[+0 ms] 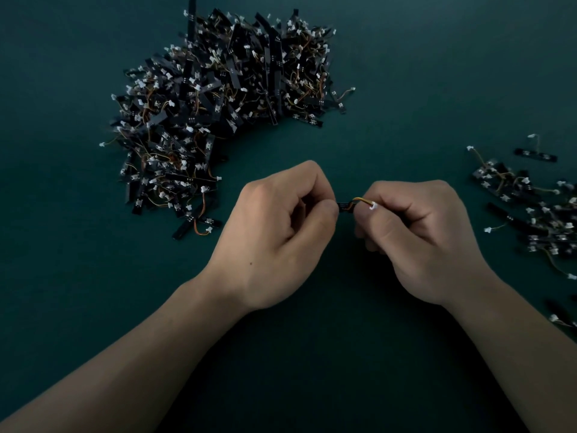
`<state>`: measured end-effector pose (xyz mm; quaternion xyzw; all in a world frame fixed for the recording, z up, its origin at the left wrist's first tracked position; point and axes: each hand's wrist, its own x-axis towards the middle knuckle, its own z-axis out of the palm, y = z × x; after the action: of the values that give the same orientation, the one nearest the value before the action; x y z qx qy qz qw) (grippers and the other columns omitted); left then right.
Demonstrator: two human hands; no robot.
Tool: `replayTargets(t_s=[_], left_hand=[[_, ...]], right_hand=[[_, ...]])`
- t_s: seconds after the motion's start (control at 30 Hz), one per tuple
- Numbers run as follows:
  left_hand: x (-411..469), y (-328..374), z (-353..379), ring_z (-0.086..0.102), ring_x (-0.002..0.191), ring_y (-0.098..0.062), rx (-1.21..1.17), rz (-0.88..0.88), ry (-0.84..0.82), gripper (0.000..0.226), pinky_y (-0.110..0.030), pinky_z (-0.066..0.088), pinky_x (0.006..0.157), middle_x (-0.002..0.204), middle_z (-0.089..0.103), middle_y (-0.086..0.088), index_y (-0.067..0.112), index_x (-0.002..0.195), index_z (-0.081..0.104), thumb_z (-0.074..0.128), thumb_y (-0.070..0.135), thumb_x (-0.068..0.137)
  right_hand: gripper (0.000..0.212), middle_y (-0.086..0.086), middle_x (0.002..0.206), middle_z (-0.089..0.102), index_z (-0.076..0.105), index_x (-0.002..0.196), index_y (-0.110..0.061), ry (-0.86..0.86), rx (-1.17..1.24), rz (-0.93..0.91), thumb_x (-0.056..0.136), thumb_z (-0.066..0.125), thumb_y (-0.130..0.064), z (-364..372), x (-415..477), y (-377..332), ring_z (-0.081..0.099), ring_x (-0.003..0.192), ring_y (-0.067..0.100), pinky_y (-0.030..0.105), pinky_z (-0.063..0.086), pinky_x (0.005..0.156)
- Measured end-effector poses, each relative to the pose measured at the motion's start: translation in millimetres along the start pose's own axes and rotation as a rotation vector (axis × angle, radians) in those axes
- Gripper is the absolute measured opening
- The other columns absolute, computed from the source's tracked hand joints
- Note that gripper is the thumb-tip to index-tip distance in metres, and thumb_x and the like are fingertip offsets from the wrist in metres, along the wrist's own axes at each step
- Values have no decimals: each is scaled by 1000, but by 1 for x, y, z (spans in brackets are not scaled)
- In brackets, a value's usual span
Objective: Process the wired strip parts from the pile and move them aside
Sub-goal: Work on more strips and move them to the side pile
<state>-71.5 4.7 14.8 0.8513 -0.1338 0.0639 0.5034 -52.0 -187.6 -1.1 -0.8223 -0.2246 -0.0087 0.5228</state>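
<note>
Pinching a wired strip (345,207) crosswise, left hand (281,232) and right hand (418,235)
The finished heap (537,207) hugs the tabletop's (406,89) right edge; your right hand is nearer.

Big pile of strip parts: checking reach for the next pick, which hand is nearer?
Left. The left hand lies just right of the big pile, by its lower edge; the right hand is farther right, nearer the small pile.

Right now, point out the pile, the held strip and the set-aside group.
pile (218,98), head view, heap's middle
held strip (344,206), head view, exposed black end
set-aside group (530,214), head view, its middle
</note>
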Motion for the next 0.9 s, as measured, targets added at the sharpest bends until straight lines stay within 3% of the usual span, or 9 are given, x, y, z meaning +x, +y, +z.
replayTargets(t_s=[0.47, 0.63, 0.73, 0.77, 0.83, 0.9], left_hand=[[0, -1, 3, 48, 58, -15, 85, 32, 65, 17, -15, 33, 54, 63, 51, 7, 14, 78, 59, 61, 8, 94], [-1, -2, 2, 53, 63, -18, 79, 91, 50, 13, -18, 37, 58, 68, 56, 7, 15, 83, 63, 60, 7, 93], [-2, -3, 4, 57, 68, -22, 57, 63, 103, 11, -25, 44, 62, 78, 61, 6, 18, 103, 68, 59, 15, 96], [-2, -3, 4, 56, 67, -22, 44, 38, 153, 14, -27, 45, 62, 79, 61, 7, 18, 107, 68, 58, 16, 97], [-1, -5, 3, 55, 66, -21, 52, -25, 252, 13, -28, 46, 60, 78, 61, 12, 20, 104, 68, 58, 15, 97], [-1, -5, 2, 57, 71, -15, 111, -69, 300, 12, -26, 46, 64, 77, 60, 16, 23, 98, 67, 58, 16, 95]], right_hand=[[45, 7, 49, 50, 56, 60, -2, -14, -45, -25, 97, 53, -28, 1, -1, 0, 44, 44, 23, 33, 31, 43], [45, 0, 47, 32, 36, 54, -10, -145, 5, -54, 96, 49, -23, -2, 0, 3, 28, 42, 15, 34, 22, 43], [45, -6, 51, 34, 39, 56, -14, 22, -4, -144, 100, 47, -20, 1, -3, 4, 31, 44, 10, 26, 23, 46], [40, -7, 55, 42, 48, 64, -19, 138, 3, -190, 104, 45, -21, 2, -3, 3, 37, 46, 10, 25, 28, 49], [25, -6, 73, 59, 64, 106, -17, 346, 23, -275, 112, 39, -21, 2, -2, 4, 52, 57, 5, 22, 38, 59], [31, 0, 84, 65, 53, 138, -6, 403, 12, -285, 114, 40, -21, 4, -1, 8, 58, 68, -4, 17, 43, 66]])
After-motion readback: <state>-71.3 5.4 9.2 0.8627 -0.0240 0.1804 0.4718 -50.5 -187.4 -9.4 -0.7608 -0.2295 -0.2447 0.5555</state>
